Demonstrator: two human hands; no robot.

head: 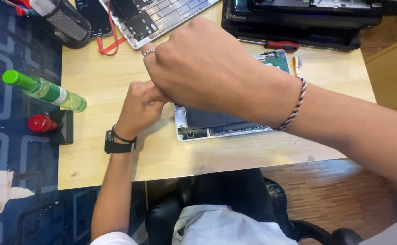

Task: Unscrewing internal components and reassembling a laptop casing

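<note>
My left hand (139,105) — fisted, wrist flat on the wooden table (116,68), at the left edge of the opened laptop base (216,123). My right hand (203,63) — raised over it, knuckles up, fingers curled; grip not discernible.

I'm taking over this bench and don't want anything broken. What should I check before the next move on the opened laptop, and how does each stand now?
1. Opened laptop flat on the table: ok.
2. Left hand at its left edge, fist closed: what it holds, cannot tell.
3. Right hand hides the work spot: grip cannot tell.
4. Red-handled screwdriver within reach behind laptop: ok.
5. Green bottle lying half off the table edge: not ok.
6. Loose screws: cannot tell.
</note>
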